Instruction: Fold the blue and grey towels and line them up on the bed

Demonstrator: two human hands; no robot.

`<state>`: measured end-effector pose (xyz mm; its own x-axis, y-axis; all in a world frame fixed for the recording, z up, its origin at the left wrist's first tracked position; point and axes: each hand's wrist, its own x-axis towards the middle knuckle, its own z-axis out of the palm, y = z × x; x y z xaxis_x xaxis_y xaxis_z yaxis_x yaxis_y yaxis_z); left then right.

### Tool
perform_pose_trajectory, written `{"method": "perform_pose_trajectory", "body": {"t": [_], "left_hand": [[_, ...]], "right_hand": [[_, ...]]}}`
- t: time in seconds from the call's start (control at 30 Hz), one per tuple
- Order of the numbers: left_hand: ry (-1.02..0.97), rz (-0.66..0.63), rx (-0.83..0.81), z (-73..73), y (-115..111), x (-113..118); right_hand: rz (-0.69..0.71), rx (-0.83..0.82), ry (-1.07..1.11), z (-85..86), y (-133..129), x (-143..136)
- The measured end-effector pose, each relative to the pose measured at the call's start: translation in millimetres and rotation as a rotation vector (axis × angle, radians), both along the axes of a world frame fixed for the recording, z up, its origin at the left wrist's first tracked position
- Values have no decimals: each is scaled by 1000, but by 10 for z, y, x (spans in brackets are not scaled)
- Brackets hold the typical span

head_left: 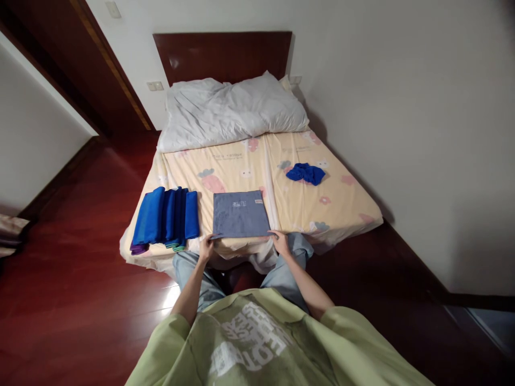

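A grey towel (241, 217) with light lettering and a small pale label lies flat near the bed's front edge. My left hand (206, 247) pinches its near left corner. At the near right corner, my right hand (279, 242) grips the cloth between thumb and fingers. To the left of the towel rests a row of folded blue towels (151, 217), with purple and green edges showing underneath. Farther off on the right, a crumpled blue cloth (306, 173) sits on the sheet.
The bed (341, 206) has a yellow sheet with carrot and flower prints. A white quilt (233, 110) lies bunched before the dark wooden headboard (225, 56). A brown door (76, 59) stands at the far left, and a white wall (402, 107) runs along the right.
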<state>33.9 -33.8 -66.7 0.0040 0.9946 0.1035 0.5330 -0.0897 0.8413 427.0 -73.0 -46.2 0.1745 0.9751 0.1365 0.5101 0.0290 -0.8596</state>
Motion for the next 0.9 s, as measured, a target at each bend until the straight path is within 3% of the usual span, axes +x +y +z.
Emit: {"method": "perform_pose_trajectory", "body": {"t": [0.1, 0.37, 0.57, 0.9], "left_hand": [[-47, 71, 20, 44, 13, 29], [-12, 80, 30, 124, -43, 26], [59, 105, 22, 50, -14, 50], [126, 166, -43, -59, 2, 81]], "right_hand": [[-52, 11, 27, -34, 6, 1], [-146, 6, 75, -148, 60, 5], [-154, -33, 21, -154, 93, -8], [-218, -265, -188, -104, 267, -165]]}}
